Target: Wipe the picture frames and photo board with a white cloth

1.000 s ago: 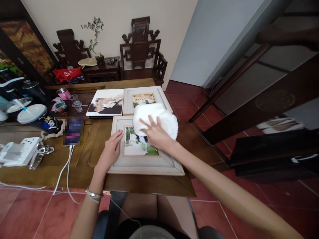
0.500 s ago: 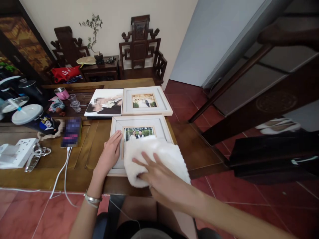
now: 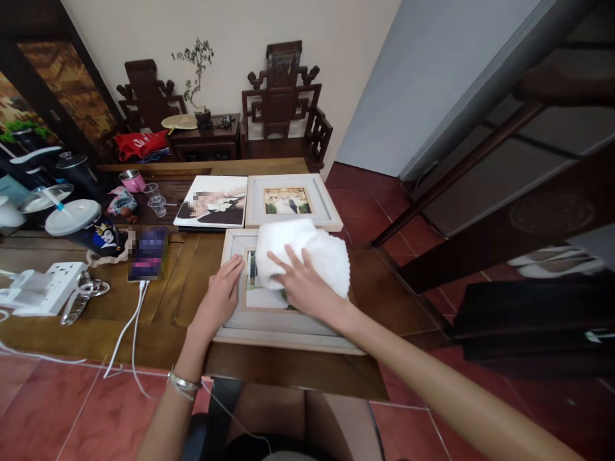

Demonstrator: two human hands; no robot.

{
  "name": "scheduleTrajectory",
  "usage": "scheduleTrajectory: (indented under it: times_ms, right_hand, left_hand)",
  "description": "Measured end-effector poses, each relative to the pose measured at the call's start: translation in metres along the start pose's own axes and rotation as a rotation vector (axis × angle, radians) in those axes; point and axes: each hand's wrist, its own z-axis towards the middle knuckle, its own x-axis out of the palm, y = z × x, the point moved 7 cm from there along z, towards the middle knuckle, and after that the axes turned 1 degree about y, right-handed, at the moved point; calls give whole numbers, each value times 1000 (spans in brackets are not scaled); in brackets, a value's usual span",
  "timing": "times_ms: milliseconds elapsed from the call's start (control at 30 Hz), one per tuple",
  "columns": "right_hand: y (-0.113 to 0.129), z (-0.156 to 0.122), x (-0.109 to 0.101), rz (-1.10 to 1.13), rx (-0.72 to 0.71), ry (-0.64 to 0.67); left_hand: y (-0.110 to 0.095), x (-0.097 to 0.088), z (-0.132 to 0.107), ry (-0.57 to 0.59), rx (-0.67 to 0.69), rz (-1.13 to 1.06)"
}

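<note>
A light wood picture frame lies flat near the table's front edge, its photo partly covered. Over its upper part is a fluffy white cloth, bunched under my right hand, whose fingers press into it, slightly spread. My left hand rests flat on the frame's left border, fingers stretched forward and together. Behind it lies a second picture frame with a wedding photo. Beside that one, to the left, is a white-edged photo album or panel.
On the table's left are a phone on a charging cable, a white power strip, a clear hair claw, a lidded cup and a pink mug. A dark wooden chair stands close on the right.
My right hand has pushed the cloth forward, from the frame's lower right to its upper part. The left hand stays on the left border. The view has shifted slightly.
</note>
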Motion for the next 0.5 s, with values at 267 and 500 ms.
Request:
scheduleTrajectory:
  times_ms: [267,500]
  right_hand:
    - [62,-74,-22,256,-169,246]
    - [42,-52,2,196,-98,-18]
  left_hand:
    - [-6,-1,-2,19,-20,27]
    - [-7,3,-6,92,-62,46]
